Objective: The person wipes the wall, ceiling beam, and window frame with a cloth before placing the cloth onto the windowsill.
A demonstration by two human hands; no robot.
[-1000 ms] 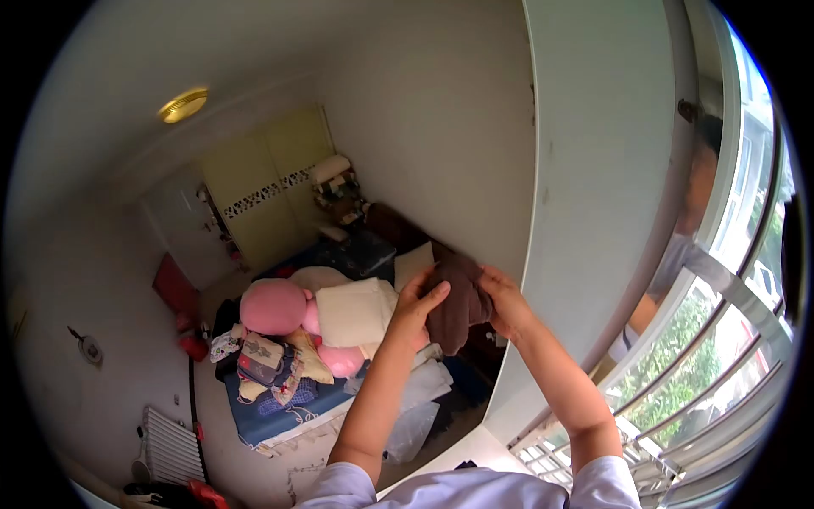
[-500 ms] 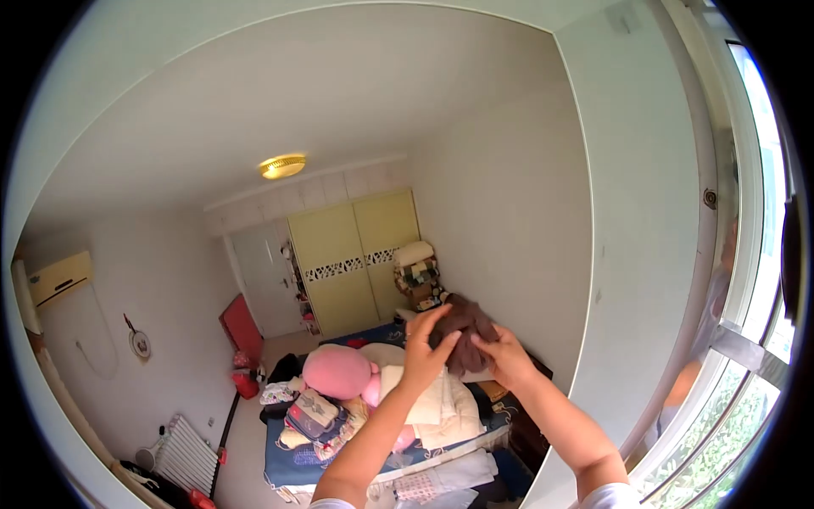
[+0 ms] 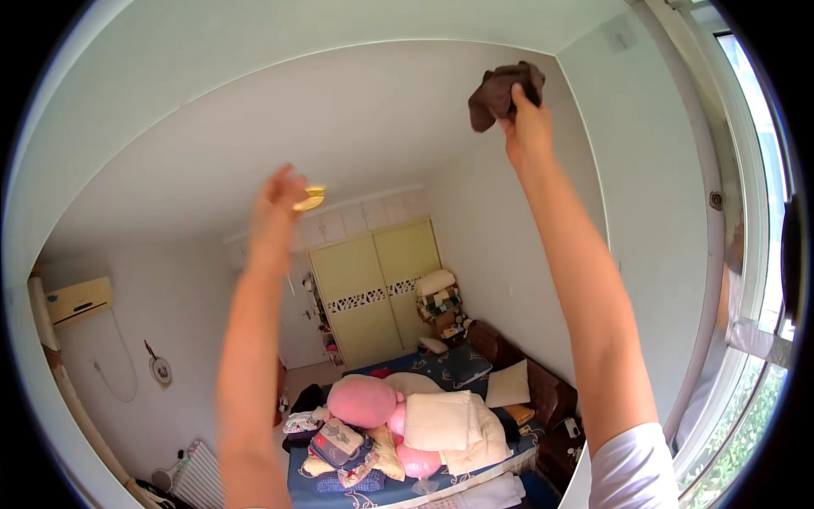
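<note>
A crumpled dark brown cloth (image 3: 507,92) is gripped in my right hand (image 3: 529,127), the thumb pressed against it. That arm is stretched high, and the cloth appears near the upper right corner of the pale frame (image 3: 500,44) around the room view. My left hand (image 3: 281,188) is raised too, well apart from the cloth, and overlaps the yellow ceiling light (image 3: 314,198) in view. Motion smears its fingers, so their closure is unclear.
Below stands a bed with a pink plush toy (image 3: 365,402), a folded cream quilt (image 3: 439,421) and a bag (image 3: 341,444). A yellow wardrobe (image 3: 348,263) is at the back, an air conditioner (image 3: 80,300) on the left wall, a window (image 3: 755,254) at right.
Both hands were together on the brown cloth in front of the bed. The left has let go and risen leftward; the right has lifted the cloth up. The view has shifted slightly upward.
</note>
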